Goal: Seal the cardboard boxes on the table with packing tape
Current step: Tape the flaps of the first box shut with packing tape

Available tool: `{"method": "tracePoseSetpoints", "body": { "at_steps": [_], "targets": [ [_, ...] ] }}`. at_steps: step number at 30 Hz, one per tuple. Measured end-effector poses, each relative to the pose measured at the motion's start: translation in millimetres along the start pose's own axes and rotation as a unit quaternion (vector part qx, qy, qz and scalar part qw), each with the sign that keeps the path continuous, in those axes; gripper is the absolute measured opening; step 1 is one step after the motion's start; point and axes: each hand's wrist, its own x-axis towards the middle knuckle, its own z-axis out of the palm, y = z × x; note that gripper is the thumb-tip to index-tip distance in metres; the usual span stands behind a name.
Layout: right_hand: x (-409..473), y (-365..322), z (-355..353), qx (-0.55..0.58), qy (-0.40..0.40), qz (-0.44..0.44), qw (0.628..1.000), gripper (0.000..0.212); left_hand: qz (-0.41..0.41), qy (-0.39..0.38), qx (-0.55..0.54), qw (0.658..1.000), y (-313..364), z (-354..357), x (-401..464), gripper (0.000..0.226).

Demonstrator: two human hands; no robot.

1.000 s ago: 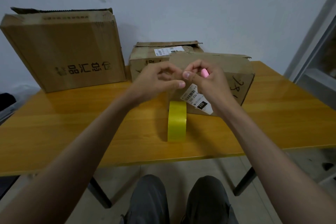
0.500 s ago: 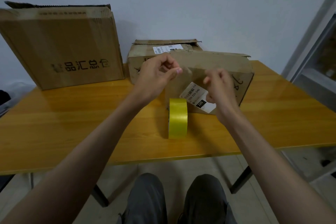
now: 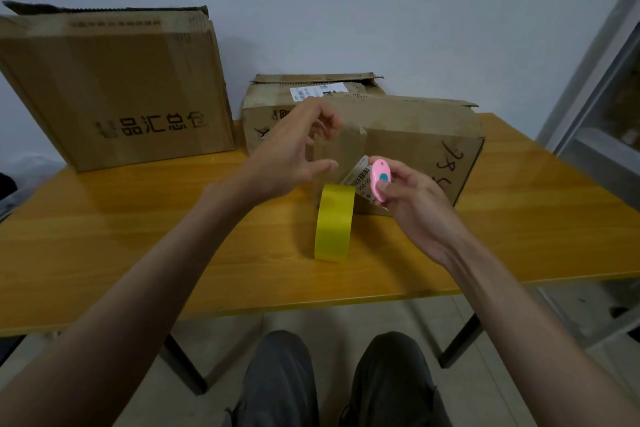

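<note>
Wooden orange table [image 3: 138, 236]: yellow packing tape roll [image 3: 334, 222] stands on edge w/ its hole axis running left-right, just in front of the labelled brown cardboard box [image 3: 415, 135]. Left hand [image 3: 294, 152] is spread; right hand [image 3: 412, 198] pinches a small pink oval cutter [image 3: 380, 178].

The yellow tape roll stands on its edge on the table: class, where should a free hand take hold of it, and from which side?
Come from above and pinch the two flat side faces of the yellow tape roll near its top. It stands on edge with its band facing the person, so the top is exposed. The left hand is free, open above it.
</note>
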Motion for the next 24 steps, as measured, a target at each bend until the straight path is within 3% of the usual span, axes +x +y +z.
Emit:
{"method": "tracePoseSetpoints", "body": {
  "at_steps": [11,24],
  "targets": [
    [-3.5,1.9,4.8,-0.07,0.069,-0.089,0.991,0.022,0.028,-0.053,0.039,0.997,-16.7,7.4,-8.9,0.093],
    [-7.2,16.3,3.9,-0.192,0.052,-0.211,0.957,0.03,0.036,-0.052,-0.017,0.998,-26.0,20.6,-4.4,0.102]
  ]
}}
